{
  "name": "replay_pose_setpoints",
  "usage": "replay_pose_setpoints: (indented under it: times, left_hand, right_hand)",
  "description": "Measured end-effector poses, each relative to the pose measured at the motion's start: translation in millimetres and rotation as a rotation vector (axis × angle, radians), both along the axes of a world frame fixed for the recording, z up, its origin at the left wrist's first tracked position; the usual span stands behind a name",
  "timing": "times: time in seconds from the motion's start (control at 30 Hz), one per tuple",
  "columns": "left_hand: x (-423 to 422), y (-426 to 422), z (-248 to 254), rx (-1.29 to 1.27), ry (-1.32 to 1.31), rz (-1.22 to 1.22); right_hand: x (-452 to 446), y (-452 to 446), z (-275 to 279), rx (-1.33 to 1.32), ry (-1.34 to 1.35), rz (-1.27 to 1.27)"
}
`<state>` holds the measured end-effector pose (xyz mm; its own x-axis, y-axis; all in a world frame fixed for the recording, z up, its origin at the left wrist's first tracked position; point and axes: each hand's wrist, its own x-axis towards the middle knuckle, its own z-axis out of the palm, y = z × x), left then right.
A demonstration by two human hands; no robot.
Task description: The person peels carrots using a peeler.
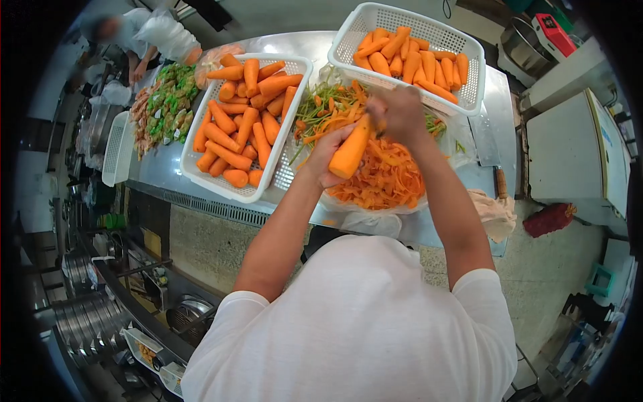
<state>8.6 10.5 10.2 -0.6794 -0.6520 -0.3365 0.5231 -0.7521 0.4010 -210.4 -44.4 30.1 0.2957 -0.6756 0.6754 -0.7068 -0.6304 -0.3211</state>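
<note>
The person's left hand [326, 159] was clamped around a thick carrot [351, 151], slanted above a heap of carrot peelings [385, 179]. The right hand [400, 112], blurred by motion, was at the carrot's far end; one could not tell what, if anything, it gripped. Green trimmings [311, 110] lay beyond the peelings. White perforated baskets of carrots, a left one [218, 188] and a right one [362, 73], flanked the work; a cleaver [485, 142] lay on the metal table [502, 107].

Left of the carrot-peel heap [385, 179] stands a basket [218, 187] of carrots [247, 126]; behind it, a second basket [344, 41] holding more; to its right, a cleaver [486, 142]; front-right, a cloth [495, 216].
</note>
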Motion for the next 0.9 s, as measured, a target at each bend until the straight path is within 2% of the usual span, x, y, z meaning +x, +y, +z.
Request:
replay_pose_setpoints:
  times: [0.03,0.1,0.17,0.2,0.23,0.27,0.33,0.37,0.4,0.43,0.47,0.57,0.6,0.63,0.67,0.7,0.73,0.77,0.8,0.9]
  left_hand:
    - [4.1,1.9,-0.9,-0.045,0.068,-0.109]
    - [-2.5,13.0,11.5,-0.083,0.002,-0.04]
    - [-8.8,12.8,17.3,-0.123,-0.057,0.056]
    - [-12.2,8.0,16.4,-0.017,-0.088,0.114]
    - [-14.4,4.0,15.3,0.088,-0.119,0.167]
    - [-15.0,2.0,13.2,0.089,-0.118,0.171]
    - [-15.3,-3.2,7.0,0.216,0.014,0.186]
    - [-11.2,0.1,3.2,0.222,0.006,0.176]
    - [-3.9,2.1,0.5,0.107,-0.038,0.072]
    - [-0.6,0.7,0.7,-0.015,-0.077,-0.029]
    - [-0.7,2.5,2.2,-0.016,-0.077,-0.033]
    - [-3.2,3.7,8.7,-0.032,-0.01,-0.046]
    - [-10.0,-0.9,9.3,-0.037,-0.066,0.065]
    - [-15.2,-0.8,8.5,-0.029,-0.123,0.173]
    - [-19.2,-2.0,13.0,-0.025,-0.121,0.181]
    - [-23.4,-5.8,21.8,0.08,-0.125,0.212]
    - [-25.7,-9.9,26.9,0.184,-0.133,0.238]
    - [-22.6,-13.7,18.7,0.181,-0.137,0.231]
    - [-15.3,-14.9,2.0,0.095,-0.119,0.14]
    - [0.8,-11.2,-1.2,-0.065,-0.06,-0.046]
  right_hand:
    - [-12.5,-7.9,-2.9,0.003,-0.001,-0.004]
    - [-24.8,-16.9,3.4,0.069,0.019,-0.31]
    - [-16.0,-3.4,9.7,0.115,-0.016,-0.218]
    - [-7.6,14.8,18.2,0.171,-0.053,-0.142]
    - [7.4,35.5,28.4,0.017,-0.013,-0.071]
    - [19.6,47.2,30.0,0.018,-0.012,-0.067]
    - [33.3,58.4,29.2,0.029,0.042,0.16]
    - [27.7,40.8,13.9,0.037,0.009,0.185]
    - [17.0,23.0,6.7,0.039,0.004,0.174]
    - [3.4,3.1,2.5,0.062,0.051,0.006]
    - [-7.7,-6.1,-1.2,0.09,0.097,-0.16]
    - [-24.9,-12.7,-6.0,0.13,0.073,-0.293]
    - [-17.1,-7.6,0.4,0.125,0.078,-0.28]
    - [-2.7,13.9,10.2,0.089,0.051,-0.163]
    - [10.1,31.5,17.6,0.05,0.023,-0.048]
    - [21.1,42.0,21.5,0.048,0.023,-0.046]
    - [31.1,51.1,24.8,0.053,0.05,0.073]
    - [34.7,55.1,25.9,0.058,0.076,0.189]
    - [30.6,47.9,22.9,0.061,0.071,0.18]
    - [0.7,-0.3,7.2,0.145,0.027,0.024]
